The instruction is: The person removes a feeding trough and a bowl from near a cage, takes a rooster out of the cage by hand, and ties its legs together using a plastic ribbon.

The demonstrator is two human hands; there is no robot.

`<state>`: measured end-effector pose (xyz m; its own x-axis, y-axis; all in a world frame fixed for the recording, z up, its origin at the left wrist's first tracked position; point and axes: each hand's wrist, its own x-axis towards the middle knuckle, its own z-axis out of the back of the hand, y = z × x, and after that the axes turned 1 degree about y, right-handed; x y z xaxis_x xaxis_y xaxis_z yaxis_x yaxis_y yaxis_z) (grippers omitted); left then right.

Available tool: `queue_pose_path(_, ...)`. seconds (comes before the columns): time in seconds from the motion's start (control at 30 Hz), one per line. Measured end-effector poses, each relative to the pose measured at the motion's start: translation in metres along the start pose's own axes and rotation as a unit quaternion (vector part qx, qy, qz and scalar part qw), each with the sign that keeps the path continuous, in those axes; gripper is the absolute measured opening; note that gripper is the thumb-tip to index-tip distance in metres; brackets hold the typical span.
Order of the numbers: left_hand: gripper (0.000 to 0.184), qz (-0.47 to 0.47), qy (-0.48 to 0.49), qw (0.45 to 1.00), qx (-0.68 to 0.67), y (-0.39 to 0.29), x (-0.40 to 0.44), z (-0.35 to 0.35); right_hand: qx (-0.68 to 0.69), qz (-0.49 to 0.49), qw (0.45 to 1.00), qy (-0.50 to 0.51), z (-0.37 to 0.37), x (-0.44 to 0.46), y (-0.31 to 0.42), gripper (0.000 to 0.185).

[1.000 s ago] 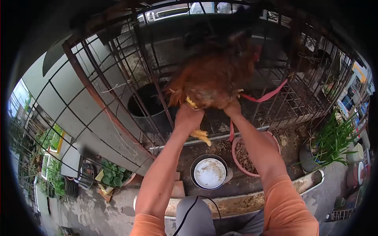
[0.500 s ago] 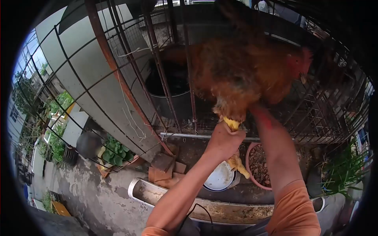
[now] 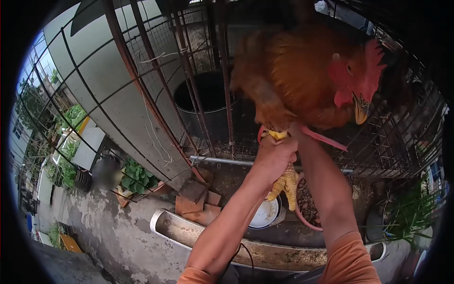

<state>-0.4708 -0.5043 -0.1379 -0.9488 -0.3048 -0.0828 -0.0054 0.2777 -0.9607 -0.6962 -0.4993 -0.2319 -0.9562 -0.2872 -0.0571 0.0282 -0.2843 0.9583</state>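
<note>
A rooster (image 3: 302,75) with reddish-brown feathers and a red comb is held up at the cage opening, its head to the right and its beak parted. My left hand (image 3: 276,156) is wrapped around its yellow legs, just below the feathers. The scaly feet (image 3: 284,185) hang down beneath my fist. My right forearm (image 3: 326,180) reaches up beside the left hand to the bird's underside; the right hand's fingers are hidden there. A pink strip (image 3: 326,138) lies across by the right wrist, and a bit of pink shows near the left hand too.
Wire cage bars (image 3: 227,85) surround the bird, with a black bucket (image 3: 208,118) inside. Below are a metal bar (image 3: 222,161), a white basin (image 3: 265,214), a pink-rimmed tub (image 3: 307,223), a long feed trough (image 3: 179,232) and bricks (image 3: 191,208). Potted plants stand left and right.
The rooster's head has come nearer and turned toward me. Its feet have swung left and now hang together. The pink strip now shows clearly. My left hand keeps its grip on the legs.
</note>
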Motion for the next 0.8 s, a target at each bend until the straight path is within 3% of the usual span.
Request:
queue_pose_path(0.3, 0.01, -0.084, -0.049, 0.995, -0.013, 0.001, 0.003, 0.031, 0.059, -0.003, 0.998, 0.009, -0.042, 0.005, 0.041, 0.03)
queue_pose_path(0.4, 0.009, -0.068, -0.069, 0.995, 0.007, 0.002, 0.004, 0.025, 0.118, -0.01, 0.992, 0.032, -0.013, -0.002, 0.059, 0.031)
queue_pose_path(0.5, 0.018, -0.076, -0.012, 0.994, 0.079, 0.008, 0.012, 0.027, 0.226, -0.051, 0.967, 0.108, 0.049, -0.017, 0.078, 0.031)
queue_pose_path(0.57, 0.021, -0.09, -0.01, 0.994, 0.061, 0.012, 0.017, 0.003, 0.247, -0.082, 0.957, 0.132, 0.069, -0.035, 0.068, 0.032)
queue_pose_path(0.63, 0.012, -0.046, 0.079, 0.996, -0.016, 0.004, 0.005, -0.016, 0.247, -0.125, 0.953, 0.128, 0.077, -0.047, 0.027, 0.032)
queue_pose_path(0.8, 0.011, 0.019, 0.074, 0.994, -0.083, 0.03, 0.009, -0.014, 0.247, -0.235, 0.927, 0.159, 0.096, -0.037, -0.041, 0.033)
